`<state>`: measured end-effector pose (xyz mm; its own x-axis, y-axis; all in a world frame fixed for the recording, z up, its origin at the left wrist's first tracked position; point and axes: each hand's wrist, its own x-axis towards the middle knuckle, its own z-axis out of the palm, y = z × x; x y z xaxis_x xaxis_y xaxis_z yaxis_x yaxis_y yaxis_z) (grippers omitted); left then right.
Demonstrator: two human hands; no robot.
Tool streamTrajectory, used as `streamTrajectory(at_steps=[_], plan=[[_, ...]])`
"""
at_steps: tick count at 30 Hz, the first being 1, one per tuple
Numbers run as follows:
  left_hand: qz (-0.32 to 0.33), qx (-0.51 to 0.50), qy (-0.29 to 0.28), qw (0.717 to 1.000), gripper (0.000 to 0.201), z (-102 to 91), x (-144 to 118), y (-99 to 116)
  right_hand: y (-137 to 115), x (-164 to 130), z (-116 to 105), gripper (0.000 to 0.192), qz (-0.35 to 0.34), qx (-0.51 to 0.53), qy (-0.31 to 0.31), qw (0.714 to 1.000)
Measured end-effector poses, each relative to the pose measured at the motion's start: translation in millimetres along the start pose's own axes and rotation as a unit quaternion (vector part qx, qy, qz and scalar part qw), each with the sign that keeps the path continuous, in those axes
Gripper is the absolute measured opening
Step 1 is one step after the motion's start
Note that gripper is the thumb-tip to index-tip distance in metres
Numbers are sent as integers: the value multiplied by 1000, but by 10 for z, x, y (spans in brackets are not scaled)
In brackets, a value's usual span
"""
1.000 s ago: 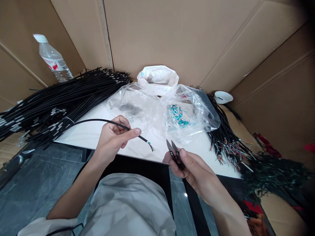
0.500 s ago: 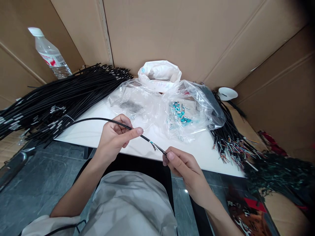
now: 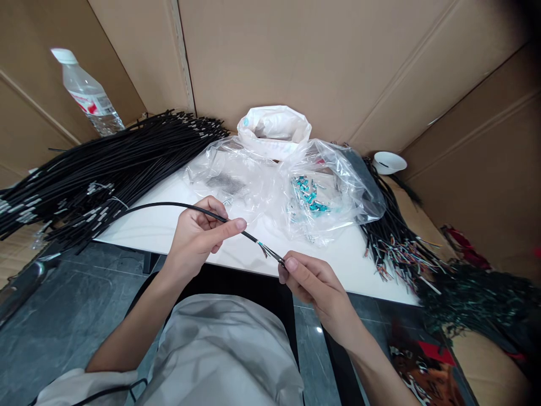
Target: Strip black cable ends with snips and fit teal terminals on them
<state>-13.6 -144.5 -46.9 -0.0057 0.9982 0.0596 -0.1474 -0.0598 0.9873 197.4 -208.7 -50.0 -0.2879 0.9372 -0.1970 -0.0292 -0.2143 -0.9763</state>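
Note:
My left hand [image 3: 194,239] pinches a single black cable [image 3: 169,204] between thumb and forefinger, a short way back from its stripped end [image 3: 262,248], where fine coloured wires fan out. My right hand [image 3: 313,285] meets that end just over the near edge of the white table [image 3: 169,231], its thumb and forefinger closed on the thin wires. The small snips seen earlier in this hand do not show now. The cable arcs left from my left hand toward a big pile of black cables [image 3: 93,169].
A clear plastic bag [image 3: 338,180] holding small teal parts [image 3: 310,197] lies mid-table, with a white bag [image 3: 273,129] behind it. A water bottle [image 3: 87,96] stands at the far left and a white cup [image 3: 389,162] at the right. A bundle of stripped cables [image 3: 397,254] lies to the right. Cardboard walls [image 3: 296,56] enclose the table.
My right hand, which held open snips apart from the cable a second ago, has moved left to the stripped end and closed on its wires. The left hand has stayed almost still.

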Motion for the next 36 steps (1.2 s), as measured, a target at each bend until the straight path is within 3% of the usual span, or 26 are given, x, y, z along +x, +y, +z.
streamTrajectory(at_steps=[14,25,36], plan=[[32,53,33,998,34,5,-39,16,-56,230,-95,49,103,93,-49,989],[66,78,67,992,33,32,-71,44,-384,339,-161,45,145,-9,-65,987],[71,83,89,990,37,8,-85,45,-576,432,-147,52,99,-156,-61,981]])
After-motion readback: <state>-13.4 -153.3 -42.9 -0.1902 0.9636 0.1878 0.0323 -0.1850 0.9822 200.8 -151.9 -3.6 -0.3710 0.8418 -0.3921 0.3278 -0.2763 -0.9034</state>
